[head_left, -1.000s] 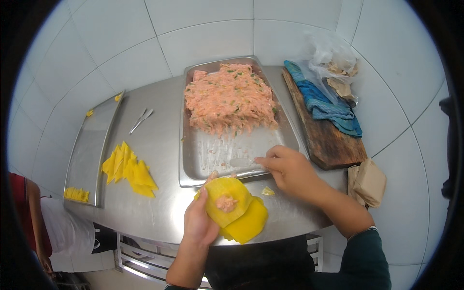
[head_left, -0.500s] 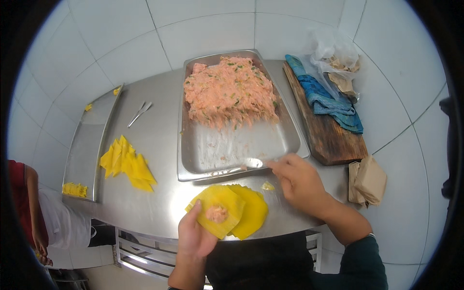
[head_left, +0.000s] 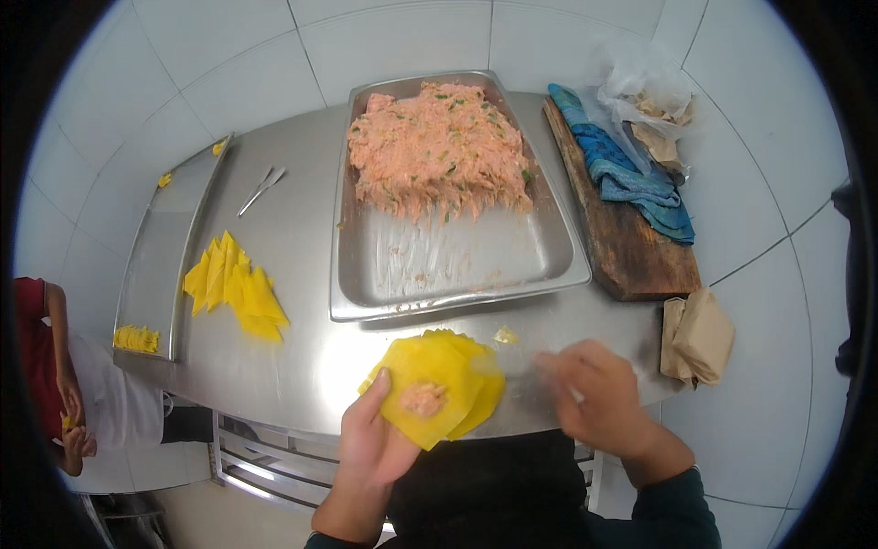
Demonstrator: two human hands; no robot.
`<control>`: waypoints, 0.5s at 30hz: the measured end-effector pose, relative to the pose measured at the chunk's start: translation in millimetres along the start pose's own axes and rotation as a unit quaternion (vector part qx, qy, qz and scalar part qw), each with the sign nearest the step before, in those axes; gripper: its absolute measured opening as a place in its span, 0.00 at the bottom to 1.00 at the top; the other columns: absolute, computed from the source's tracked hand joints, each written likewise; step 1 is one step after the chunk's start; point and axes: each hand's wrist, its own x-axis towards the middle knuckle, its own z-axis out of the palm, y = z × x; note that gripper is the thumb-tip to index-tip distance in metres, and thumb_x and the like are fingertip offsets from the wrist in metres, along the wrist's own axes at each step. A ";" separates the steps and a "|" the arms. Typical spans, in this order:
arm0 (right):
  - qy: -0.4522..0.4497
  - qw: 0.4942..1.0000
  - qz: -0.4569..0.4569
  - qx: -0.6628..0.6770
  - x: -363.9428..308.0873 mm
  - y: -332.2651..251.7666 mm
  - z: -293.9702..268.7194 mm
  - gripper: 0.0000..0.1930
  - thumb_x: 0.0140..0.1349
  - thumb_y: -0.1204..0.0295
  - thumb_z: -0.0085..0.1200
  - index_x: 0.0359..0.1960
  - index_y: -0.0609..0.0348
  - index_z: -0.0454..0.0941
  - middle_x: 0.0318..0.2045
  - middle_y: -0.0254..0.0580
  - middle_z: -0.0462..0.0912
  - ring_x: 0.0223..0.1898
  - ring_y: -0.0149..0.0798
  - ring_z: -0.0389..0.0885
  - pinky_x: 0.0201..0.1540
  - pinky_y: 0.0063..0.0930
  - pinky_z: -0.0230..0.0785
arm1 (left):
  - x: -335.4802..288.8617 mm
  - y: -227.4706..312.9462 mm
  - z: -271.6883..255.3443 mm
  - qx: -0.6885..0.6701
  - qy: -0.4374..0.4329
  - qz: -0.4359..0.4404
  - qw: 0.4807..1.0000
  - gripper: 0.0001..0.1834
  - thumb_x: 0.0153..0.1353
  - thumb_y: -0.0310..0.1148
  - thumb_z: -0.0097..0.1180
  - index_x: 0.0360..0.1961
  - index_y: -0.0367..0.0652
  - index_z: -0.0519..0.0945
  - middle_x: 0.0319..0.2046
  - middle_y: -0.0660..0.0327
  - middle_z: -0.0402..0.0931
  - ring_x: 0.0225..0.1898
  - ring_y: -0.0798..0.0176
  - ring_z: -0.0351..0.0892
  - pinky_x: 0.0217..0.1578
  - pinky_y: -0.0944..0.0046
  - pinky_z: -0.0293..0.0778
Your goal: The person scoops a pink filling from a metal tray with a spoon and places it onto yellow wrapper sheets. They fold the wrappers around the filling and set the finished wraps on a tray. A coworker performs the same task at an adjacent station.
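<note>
My left hand (head_left: 375, 437) holds a yellow dumpling wrapper (head_left: 448, 384) from below, its thumb on the near left edge. A dab of pink meat filling (head_left: 423, 399) sits on the wrapper. More yellow wrappers (head_left: 485, 403) show behind it, partly hidden by the held one. To the right, my right hand (head_left: 594, 393) is closed around a small metal utensil (head_left: 514, 363); motion smears it, so spoon or knife cannot be told. Its far end is close to the wrapper's right edge. Beyond both hands stands a steel pan (head_left: 448, 300) with pink, green-flecked meat filling (head_left: 439, 151) heaped at its far end.
Folded yellow wrappers (head_left: 240, 288) and two thin metal utensils (head_left: 262, 190) lie left of the pan. A long tray (head_left: 169, 247) holds small yellow pieces. Right are a wooden board (head_left: 631, 247), blue cloth (head_left: 622, 174), plastic bag (head_left: 645, 87) and brown paper packet (head_left: 700, 337). Another person (head_left: 55, 366) stands left.
My right hand and its utensil have come back from the pan's near rim to beside the wrapper. The left hand has shifted slightly right with the filled wrapper.
</note>
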 end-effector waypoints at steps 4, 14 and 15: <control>-0.026 0.986 -0.165 0.002 -11.3 -13.7 21.4 0.20 0.54 0.74 0.59 0.51 0.53 0.85 0.26 0.33 0.76 0.26 0.33 0.77 0.28 0.28 0.68 | 8.2 -12.9 15.1 0.015 0.009 -0.014 1.000 0.26 0.79 0.41 0.36 0.70 0.37 0.62 0.68 0.45 0.64 0.70 0.45 0.65 0.72 0.42 0.57; 0.061 0.973 -0.099 0.197 -0.6 -7.1 48.1 0.13 0.54 0.73 0.67 0.42 0.53 0.86 0.27 0.34 0.82 0.25 0.33 0.81 0.26 0.28 0.70 | 9.4 -34.2 12.6 0.139 0.010 -0.015 0.990 0.30 0.77 0.46 0.41 0.71 0.37 0.61 0.68 0.49 0.65 0.69 0.46 0.65 0.70 0.45 0.62; 0.062 0.973 -0.054 0.218 0.1 -9.2 46.4 0.12 0.54 0.74 0.69 0.41 0.54 0.86 0.27 0.35 0.83 0.25 0.34 0.81 0.26 0.28 0.70 | 8.6 -37.3 10.4 0.154 0.000 -0.017 0.988 0.31 0.76 0.48 0.43 0.71 0.37 0.61 0.68 0.49 0.65 0.69 0.46 0.65 0.69 0.44 0.63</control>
